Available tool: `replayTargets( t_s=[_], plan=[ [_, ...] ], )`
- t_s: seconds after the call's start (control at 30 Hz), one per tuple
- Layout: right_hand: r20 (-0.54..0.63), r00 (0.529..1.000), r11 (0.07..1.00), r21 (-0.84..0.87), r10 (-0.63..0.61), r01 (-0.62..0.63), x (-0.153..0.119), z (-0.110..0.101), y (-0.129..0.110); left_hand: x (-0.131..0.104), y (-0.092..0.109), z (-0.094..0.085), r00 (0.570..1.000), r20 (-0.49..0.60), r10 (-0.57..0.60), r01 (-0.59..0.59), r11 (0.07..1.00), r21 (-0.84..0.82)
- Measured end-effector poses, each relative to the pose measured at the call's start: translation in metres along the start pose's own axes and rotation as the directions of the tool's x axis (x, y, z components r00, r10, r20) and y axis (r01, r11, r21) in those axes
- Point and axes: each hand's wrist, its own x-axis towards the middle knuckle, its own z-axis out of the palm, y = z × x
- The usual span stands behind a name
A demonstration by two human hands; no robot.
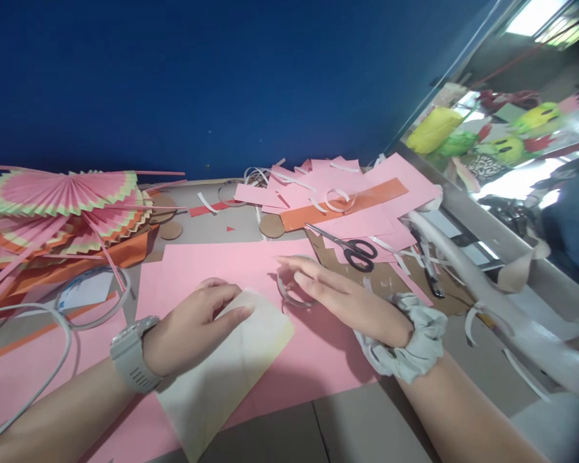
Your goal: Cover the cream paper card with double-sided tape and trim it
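My left hand, with a grey watch on the wrist, grips the upper left edge of a pale yellow-white sheet between thumb and fingers. That sheet lies tilted over large pink paper. To its right, my right hand has its fingers stretched out over a ring-shaped roll, partly hidden beneath them. A grey scrunchie circles the right wrist. Black-handled scissors lie just beyond my right hand.
Pink and yellow pleated paper fans are piled at the left, near a cable. Pink scraps and an orange strip lie at the back. A cutter knife rests at the right, by a metal ledge.
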Motion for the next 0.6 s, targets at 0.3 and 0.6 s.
replayTargets(
  t_s=[0.3,0.6],
  plan=[
    [-0.281,0.952,0.881,-0.473,-0.122,-0.026,-0.002,0.036,-0.019,-0.001,-0.001,0.001,0.998,-0.062,0.020,-0.025,0.996,-0.080],
    [-0.183,0.970,0.904,-0.423,-0.161,0.070,0.008,0.038,-0.004,0.000,-0.002,0.004,0.994,-0.110,0.007,-0.011,0.999,-0.034]
  ],
)
